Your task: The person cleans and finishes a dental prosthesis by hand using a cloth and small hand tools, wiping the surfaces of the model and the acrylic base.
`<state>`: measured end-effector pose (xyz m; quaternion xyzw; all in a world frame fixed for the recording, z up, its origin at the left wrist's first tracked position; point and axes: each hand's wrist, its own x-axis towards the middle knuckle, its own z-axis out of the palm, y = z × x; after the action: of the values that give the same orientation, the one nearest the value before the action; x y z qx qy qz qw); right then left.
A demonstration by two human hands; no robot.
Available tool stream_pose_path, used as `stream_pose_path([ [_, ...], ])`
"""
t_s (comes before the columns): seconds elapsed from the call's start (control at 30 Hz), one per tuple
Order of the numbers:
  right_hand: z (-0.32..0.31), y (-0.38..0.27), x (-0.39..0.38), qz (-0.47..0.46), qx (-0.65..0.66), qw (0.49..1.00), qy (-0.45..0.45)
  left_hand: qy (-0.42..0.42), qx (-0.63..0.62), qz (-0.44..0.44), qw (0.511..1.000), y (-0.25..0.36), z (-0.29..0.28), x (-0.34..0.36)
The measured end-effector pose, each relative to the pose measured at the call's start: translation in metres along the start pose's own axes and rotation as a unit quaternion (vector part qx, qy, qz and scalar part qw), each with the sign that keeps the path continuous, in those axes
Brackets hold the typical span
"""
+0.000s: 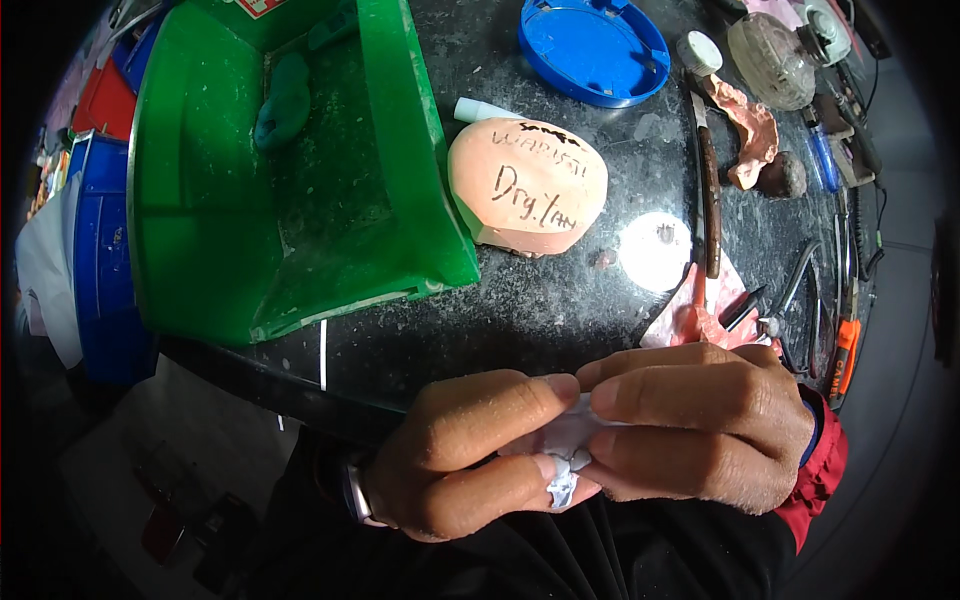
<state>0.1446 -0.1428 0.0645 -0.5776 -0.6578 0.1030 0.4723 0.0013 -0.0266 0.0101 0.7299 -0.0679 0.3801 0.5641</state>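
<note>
At the lower centre, my left hand [460, 450] and my right hand [700, 430] are closed together round a pale, whitish piece [548, 435], which their fingers largely cover. A crumpled white bit [562, 485] shows beside my left fingertip, between the two hands. Beyond them on the dark bench [420, 330] lies a pinkish cast block [530, 180] with dark handwriting on top. Just past my right hand lies a stained pink sheet [670, 320] with tools on it.
A green tray [175, 250] holding teal pieces stands left, beside blue containers [100, 260]. At the back are a blue lid [590, 50] and a glass jar [770, 70]. A knife [712, 200], a pink moulded piece [750, 140], pens and an orange cutter [845, 355] lie right.
</note>
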Motion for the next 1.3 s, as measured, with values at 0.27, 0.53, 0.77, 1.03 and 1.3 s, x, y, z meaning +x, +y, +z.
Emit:
stream_pose_path([
  [0.27, -0.001, 0.001, -0.003, -0.022, -0.037, 0.999, -0.004, -0.028, 0.003, 0.008, 1.0, -0.001, -0.002, -0.001],
  [0.53, -0.005, -0.003, -0.002, 0.002, -0.02, 1.0, -0.019, -0.013, -0.001, -0.046, 0.999, 0.007, 0.001, -0.003],
  [0.77, -0.001, 0.0, -0.002, -0.007, 0.013, 1.0, -0.004, 0.011, -0.009, -0.08, 0.997, 0.01, 0.002, -0.003],
  [1.03, -0.007, 0.0, 0.0, 0.043, 0.044, 0.996, -0.06, -0.043, 0.002, -0.063, 0.997, 0.006, -0.003, 0.0],
  [1.3, -0.001, 0.005, -0.003, 0.028, 0.022, 0.999, -0.023, -0.042, 0.024, -0.048, 0.998, 0.006, -0.007, -0.003],
])
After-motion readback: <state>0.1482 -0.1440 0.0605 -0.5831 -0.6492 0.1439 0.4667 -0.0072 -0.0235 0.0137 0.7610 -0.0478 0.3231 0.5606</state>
